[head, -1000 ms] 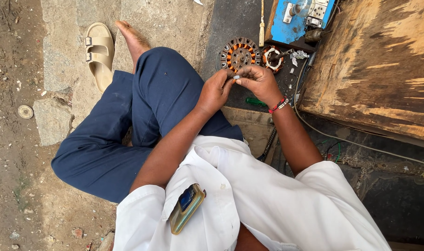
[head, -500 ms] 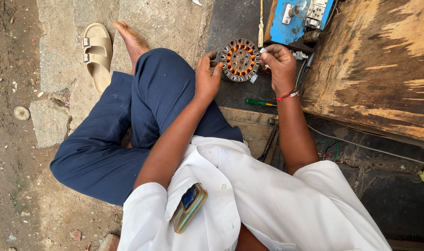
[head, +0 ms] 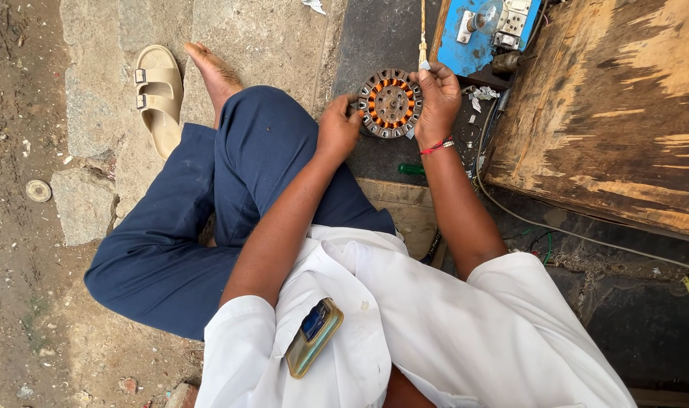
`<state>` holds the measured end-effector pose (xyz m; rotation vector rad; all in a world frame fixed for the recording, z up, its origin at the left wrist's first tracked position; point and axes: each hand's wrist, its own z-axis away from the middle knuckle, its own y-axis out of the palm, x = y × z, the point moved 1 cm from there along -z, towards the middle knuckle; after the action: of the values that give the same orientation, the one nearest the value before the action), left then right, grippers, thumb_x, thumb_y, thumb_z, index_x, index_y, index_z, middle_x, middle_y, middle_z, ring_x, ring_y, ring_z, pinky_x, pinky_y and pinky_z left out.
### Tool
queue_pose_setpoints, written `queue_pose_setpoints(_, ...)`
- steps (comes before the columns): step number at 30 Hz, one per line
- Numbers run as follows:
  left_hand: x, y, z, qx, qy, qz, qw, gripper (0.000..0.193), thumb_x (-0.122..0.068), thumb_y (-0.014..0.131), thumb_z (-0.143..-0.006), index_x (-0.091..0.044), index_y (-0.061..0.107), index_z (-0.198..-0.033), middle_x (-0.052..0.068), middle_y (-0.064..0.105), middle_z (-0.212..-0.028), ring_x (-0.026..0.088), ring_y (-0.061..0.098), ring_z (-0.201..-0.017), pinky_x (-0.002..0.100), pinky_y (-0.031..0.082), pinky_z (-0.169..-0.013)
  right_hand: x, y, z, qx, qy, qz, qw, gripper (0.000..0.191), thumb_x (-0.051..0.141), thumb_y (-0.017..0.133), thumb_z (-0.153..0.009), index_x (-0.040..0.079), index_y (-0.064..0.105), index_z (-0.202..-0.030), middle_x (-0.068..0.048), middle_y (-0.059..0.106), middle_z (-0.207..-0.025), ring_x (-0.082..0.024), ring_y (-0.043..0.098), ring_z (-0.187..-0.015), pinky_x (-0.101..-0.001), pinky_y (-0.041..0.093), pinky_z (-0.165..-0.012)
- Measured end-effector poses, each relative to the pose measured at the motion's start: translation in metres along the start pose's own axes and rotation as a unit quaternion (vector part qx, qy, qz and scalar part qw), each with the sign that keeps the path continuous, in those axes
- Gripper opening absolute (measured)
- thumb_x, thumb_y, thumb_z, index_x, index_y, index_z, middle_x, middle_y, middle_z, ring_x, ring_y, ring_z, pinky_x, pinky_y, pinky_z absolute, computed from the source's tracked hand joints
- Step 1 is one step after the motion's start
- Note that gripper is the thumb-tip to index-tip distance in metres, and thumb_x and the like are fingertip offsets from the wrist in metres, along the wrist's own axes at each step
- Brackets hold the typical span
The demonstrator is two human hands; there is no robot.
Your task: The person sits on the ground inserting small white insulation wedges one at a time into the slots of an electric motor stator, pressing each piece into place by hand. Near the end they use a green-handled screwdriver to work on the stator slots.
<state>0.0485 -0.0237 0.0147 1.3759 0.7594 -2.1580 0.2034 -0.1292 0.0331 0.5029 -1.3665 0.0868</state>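
Observation:
A round motor stator [head: 390, 103] with orange copper windings around a grey metal centre is held flat in front of me. My left hand [head: 337, 128] grips its left edge, just past my raised knee in dark blue trousers. My right hand [head: 437, 98], with a red thread at the wrist, closes over its right edge and pinches a small white scrap at the top. Part of the stator's right rim is hidden under those fingers.
A blue box with switches [head: 486, 30] stands just beyond the stator. A worn wooden board [head: 609, 113] fills the right side, with a cable [head: 556, 227] along its base. A green screwdriver handle [head: 411, 169] lies below my right wrist. A beige sandal [head: 157, 94] lies far left. A phone [head: 313, 336] sticks out of my shirt pocket.
Both hands have carried the stator away from my body and turned it face up. My right hand shifted from below it to its right edge.

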Motion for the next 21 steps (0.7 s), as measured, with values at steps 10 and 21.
queue_pose_setpoints(10, -0.003, 0.019, 0.029, 0.097, -0.045, -0.009, 0.994, 0.03, -0.007, 0.062, -0.098, 0.001, 0.048, -0.123, 0.013, 0.067, -0.086, 0.023, 0.071, -0.075, 0.04, 0.056, -0.064, 0.018, 0.006, -0.044, 0.26, 0.044, 0.183, 0.947, 0.019, 0.007, 0.075, -0.1, 0.003, 0.069, -0.117, -0.006, 0.076, -0.102, -0.014, 0.075, -0.095, -0.0315, 0.064, -0.088)
queue_pose_setpoints(21, 0.008, 0.017, 0.027, 0.016, 0.043, 0.015, 0.999, 0.048, -0.001, 0.063, -0.094, -0.004, 0.051, -0.141, 0.018, 0.062, -0.122, 0.026, 0.068, -0.108, 0.038, 0.057, -0.09, 0.037, 0.015, -0.018, 0.373, -0.178, 0.513, 0.752, 0.017, 0.015, 0.083, -0.089, 0.006, 0.076, -0.101, -0.006, 0.074, -0.101, -0.024, 0.067, -0.098, -0.043, 0.053, -0.09)
